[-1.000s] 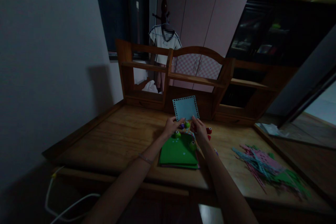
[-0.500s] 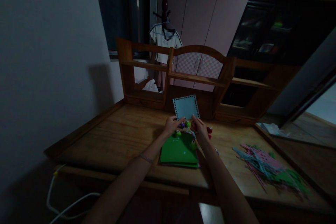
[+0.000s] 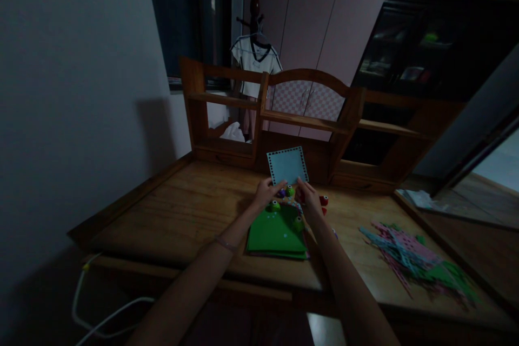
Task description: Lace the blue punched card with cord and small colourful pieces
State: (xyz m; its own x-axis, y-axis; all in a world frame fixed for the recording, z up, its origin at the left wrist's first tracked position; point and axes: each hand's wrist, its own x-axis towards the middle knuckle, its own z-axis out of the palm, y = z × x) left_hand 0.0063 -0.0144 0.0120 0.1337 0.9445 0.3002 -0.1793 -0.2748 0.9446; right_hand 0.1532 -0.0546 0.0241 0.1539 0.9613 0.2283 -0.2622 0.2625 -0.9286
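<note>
A light blue square sheet with a row of dark holes or marks along its edges is held up above the desk. My left hand pinches its lower left edge, and my right hand grips the lower right edge. Beneath my hands lies a stack of green sheets. Small round green hole punches, or things that look like them, with eye-like dots rest on and behind the stack. A purple one sits by my left fingers, and a red one lies to the right of my right hand.
On the right of the wooden desk lies a pile of pink, blue and green paper strips. A wooden shelf unit stands along the back edge. A white cable hangs at the front left.
</note>
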